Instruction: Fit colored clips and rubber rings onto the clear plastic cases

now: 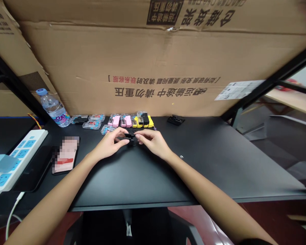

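Note:
Near the middle of the black table, my left hand (112, 142) is closed, its thumb and fingers around a small black plastic part (129, 135). From the other side, my right hand (153, 141) pinches at the right end of that part. Whether a smaller piece sits between the right fingertips is too fine to make out. Small dark pieces lie on the table just behind the fingers. Beyond them stand several small clear plastic cases with pink (114, 120), yellow (137, 121) and black fittings. A separate black plastic part (175, 119) lies to the right, by the cardboard.
A cardboard wall (153, 61) closes off the back. On the left are a water bottle (54, 107), a phone (66, 154), a black power bank (34, 168) and a white power strip (17, 156). A tiny white bit (181, 157) lies right of my hands.

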